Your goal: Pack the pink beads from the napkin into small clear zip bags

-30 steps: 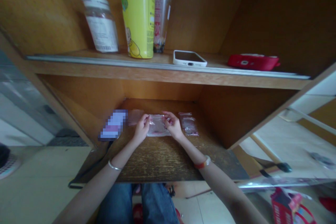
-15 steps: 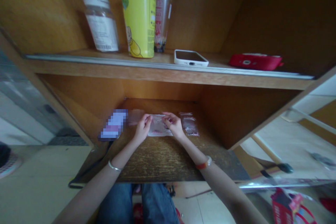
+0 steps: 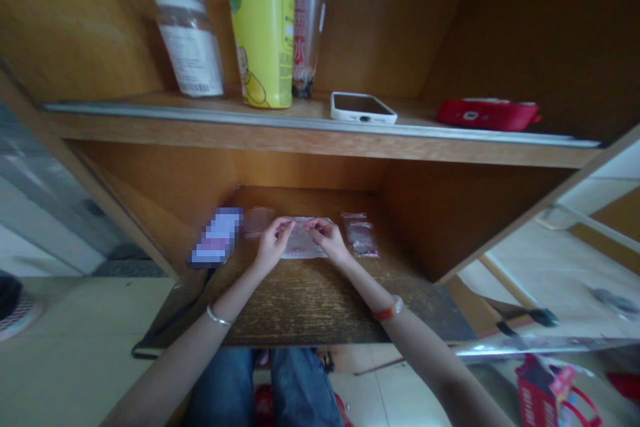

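Note:
On the worn wooden desktop lies a pale, flat tray or bag with tiny pinkish bits along its near edge. My left hand is closed in a pinch at its left side. Over its right side my right hand also pinches, fingertips pointing toward the left hand. Whatever sits between the fingertips is too small to make out. Right of my hands are small clear plastic bags with dark and pinkish bits inside. Another clear bag lies just left of my left hand.
A phone with a blurred-out screen lies at the left, a dark strap running from it. The shelf above holds a white-lidded jar, a yellow bottle, a clear cup, a white-cased phone and a red case.
My right hand has opened its grip slightly and shifted a little left, fingertips nearer the left hand. The left hand stays almost in place, fingertips slightly further right.

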Demonstrator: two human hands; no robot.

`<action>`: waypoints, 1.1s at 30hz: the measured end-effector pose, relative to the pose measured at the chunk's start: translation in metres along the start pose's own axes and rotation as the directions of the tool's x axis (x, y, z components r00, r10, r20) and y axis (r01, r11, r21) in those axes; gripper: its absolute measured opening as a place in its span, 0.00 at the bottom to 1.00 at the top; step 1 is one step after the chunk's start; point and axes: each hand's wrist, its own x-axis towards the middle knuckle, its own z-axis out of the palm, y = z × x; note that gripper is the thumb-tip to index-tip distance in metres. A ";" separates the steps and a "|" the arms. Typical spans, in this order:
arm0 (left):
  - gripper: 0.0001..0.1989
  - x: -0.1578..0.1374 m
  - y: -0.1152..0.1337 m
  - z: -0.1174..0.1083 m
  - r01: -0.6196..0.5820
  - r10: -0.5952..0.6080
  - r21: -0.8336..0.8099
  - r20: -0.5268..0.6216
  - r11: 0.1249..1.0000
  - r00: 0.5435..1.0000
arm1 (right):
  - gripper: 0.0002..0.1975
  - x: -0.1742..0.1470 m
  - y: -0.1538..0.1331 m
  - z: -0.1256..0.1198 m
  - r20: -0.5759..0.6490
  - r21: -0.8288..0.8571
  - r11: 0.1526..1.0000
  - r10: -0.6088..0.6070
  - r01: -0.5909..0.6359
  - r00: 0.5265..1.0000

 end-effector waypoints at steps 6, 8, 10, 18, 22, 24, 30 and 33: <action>0.10 0.000 0.000 -0.001 -0.025 0.024 0.068 0.019 0.997 1.000 | 0.11 -0.001 0.000 0.000 -0.043 -0.038 0.999 -0.012 0.010 0.999; 0.10 0.000 0.000 -0.002 -0.022 0.020 0.087 0.020 0.996 1.000 | 0.10 -0.002 -0.002 0.001 -0.046 -0.049 0.998 -0.030 0.028 0.998; 0.10 0.000 0.000 -0.002 -0.014 0.013 0.082 0.019 0.996 1.000 | 0.10 -0.003 -0.004 0.001 -0.040 -0.044 0.998 -0.037 0.035 0.999; 0.10 -0.001 0.006 0.000 -0.060 0.058 0.088 0.023 0.994 0.998 | 0.11 -0.004 -0.010 0.004 0.008 -0.017 1.000 -0.002 0.002 1.000; 0.10 -0.002 0.009 0.001 -0.047 0.044 0.076 0.036 0.996 0.998 | 0.09 -0.006 -0.016 0.005 0.014 -0.036 0.998 -0.051 0.051 0.999; 0.10 -0.002 0.011 0.002 -0.039 0.036 0.060 0.046 0.997 0.998 | 0.09 -0.008 -0.020 0.006 0.018 -0.055 0.996 -0.068 0.069 0.998; 0.10 -0.002 0.012 0.002 -0.022 0.020 0.055 0.033 0.998 0.999 | 0.08 -0.011 -0.027 0.008 -0.002 -0.104 0.993 -0.060 0.059 0.998; 0.10 -0.001 0.009 0.002 0.000 -0.002 0.050 0.027 0.999 1.000 | 0.08 -0.012 -0.025 0.009 -0.008 -0.108 0.992 -0.073 0.072 0.997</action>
